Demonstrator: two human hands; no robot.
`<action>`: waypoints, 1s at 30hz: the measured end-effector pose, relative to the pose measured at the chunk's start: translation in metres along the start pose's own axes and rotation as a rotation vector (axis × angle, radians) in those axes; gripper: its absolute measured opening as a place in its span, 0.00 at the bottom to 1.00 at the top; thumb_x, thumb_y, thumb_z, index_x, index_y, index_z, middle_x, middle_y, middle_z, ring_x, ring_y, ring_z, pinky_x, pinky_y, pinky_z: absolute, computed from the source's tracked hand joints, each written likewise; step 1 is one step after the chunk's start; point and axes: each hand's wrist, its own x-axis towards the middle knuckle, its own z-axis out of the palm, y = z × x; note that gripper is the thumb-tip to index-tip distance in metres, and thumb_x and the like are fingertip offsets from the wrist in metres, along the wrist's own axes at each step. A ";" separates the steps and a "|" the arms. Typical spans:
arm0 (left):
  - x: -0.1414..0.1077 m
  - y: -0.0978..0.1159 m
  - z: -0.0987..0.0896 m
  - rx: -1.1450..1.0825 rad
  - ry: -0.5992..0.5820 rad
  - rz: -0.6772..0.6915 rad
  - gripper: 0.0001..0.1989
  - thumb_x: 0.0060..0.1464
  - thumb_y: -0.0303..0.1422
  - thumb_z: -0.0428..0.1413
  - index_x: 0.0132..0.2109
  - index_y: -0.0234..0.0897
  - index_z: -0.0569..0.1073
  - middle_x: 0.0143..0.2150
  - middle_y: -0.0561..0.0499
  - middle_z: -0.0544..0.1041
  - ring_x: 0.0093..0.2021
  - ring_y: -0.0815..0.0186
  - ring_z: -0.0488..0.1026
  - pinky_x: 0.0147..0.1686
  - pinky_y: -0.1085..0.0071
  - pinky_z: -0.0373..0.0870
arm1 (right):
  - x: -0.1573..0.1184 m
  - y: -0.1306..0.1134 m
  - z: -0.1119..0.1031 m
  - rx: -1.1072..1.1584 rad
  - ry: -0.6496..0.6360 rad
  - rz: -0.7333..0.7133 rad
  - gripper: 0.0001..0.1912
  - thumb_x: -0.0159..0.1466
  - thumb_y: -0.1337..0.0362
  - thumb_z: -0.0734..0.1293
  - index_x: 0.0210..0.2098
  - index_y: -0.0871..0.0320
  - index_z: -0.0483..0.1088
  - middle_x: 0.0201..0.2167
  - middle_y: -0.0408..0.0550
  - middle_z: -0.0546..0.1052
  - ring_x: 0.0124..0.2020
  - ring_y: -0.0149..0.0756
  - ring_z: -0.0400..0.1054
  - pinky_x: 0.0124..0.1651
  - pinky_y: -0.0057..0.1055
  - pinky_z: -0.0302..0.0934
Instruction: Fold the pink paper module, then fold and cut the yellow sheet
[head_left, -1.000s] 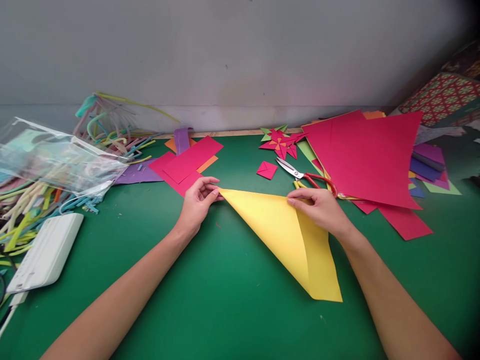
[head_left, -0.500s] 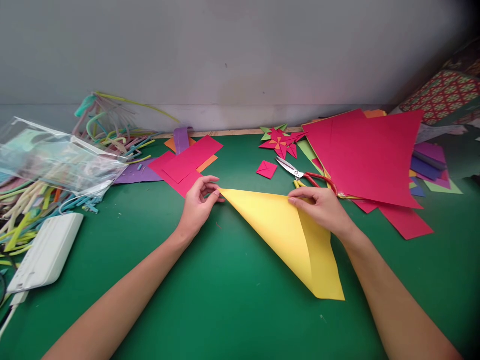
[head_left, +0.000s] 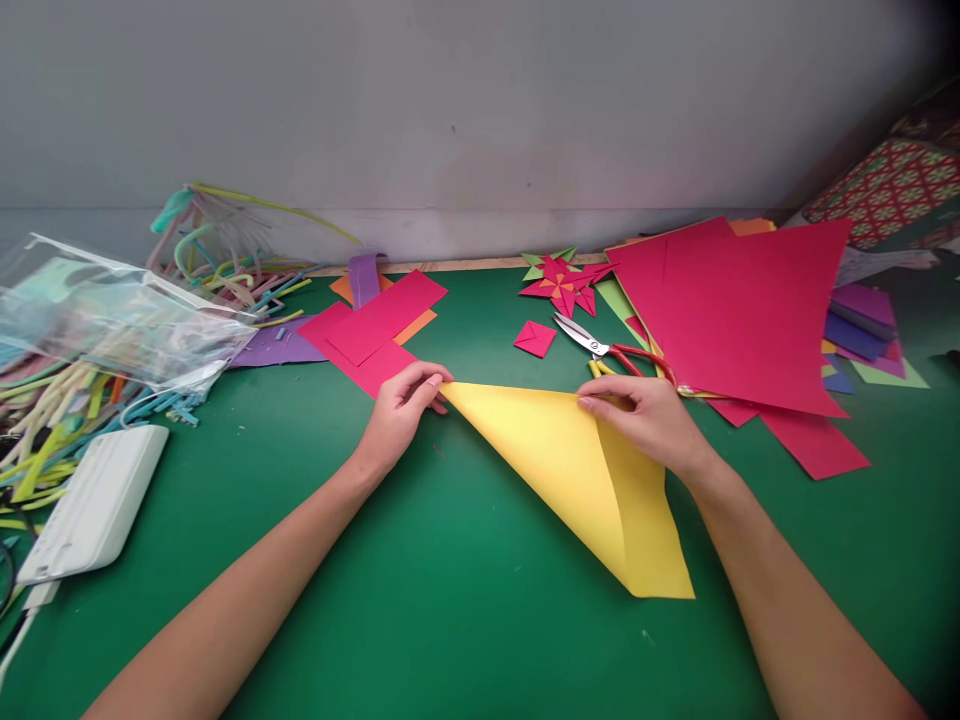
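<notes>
A sheet of yellow paper (head_left: 555, 450), folded over diagonally, spans the space between my two hands. Its left corner is pinched between the thumb and fingers of my left hand (head_left: 397, 415). My right hand (head_left: 652, 415) grips the top edge, where the folded flap meets the layer beneath. The lower end of the sheet points toward me, with the single layer showing at the right. Just beyond my right hand lie scissors (head_left: 592, 345) with red handles, partly hidden. A small folded red paper square (head_left: 535, 338) rests left of the blades.
Red paper sheets (head_left: 750, 310) are stacked at the right, by a red and green paper star (head_left: 561, 283). Red strips (head_left: 390, 315) lie at the back left. Pipe cleaners (head_left: 67, 430), a clear plastic pouch (head_left: 127, 310) and a white power bank (head_left: 97, 505) fill the left side.
My left hand has shifted slightly right and closed more tightly on the yellow paper's corner. My right hand stays nearly still.
</notes>
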 end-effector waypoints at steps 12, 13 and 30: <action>0.001 -0.008 -0.001 0.064 -0.034 0.004 0.09 0.59 0.37 0.64 0.44 0.37 0.79 0.36 0.52 0.79 0.32 0.68 0.76 0.35 0.72 0.75 | 0.000 0.000 0.000 0.011 -0.029 -0.020 0.10 0.68 0.55 0.71 0.39 0.52 0.82 0.40 0.46 0.85 0.41 0.44 0.79 0.44 0.34 0.70; 0.002 -0.008 0.000 0.056 -0.032 0.006 0.09 0.59 0.37 0.64 0.44 0.37 0.79 0.37 0.52 0.79 0.32 0.68 0.76 0.35 0.72 0.76 | 0.001 0.001 0.000 0.013 -0.028 -0.017 0.10 0.68 0.55 0.71 0.40 0.52 0.82 0.40 0.46 0.85 0.41 0.44 0.79 0.44 0.35 0.70; 0.002 -0.008 -0.002 0.038 -0.051 0.021 0.10 0.58 0.38 0.64 0.44 0.38 0.79 0.38 0.51 0.79 0.35 0.66 0.77 0.38 0.71 0.77 | 0.001 0.002 -0.001 0.014 -0.042 -0.002 0.12 0.67 0.53 0.71 0.42 0.53 0.82 0.41 0.47 0.85 0.41 0.46 0.79 0.45 0.37 0.70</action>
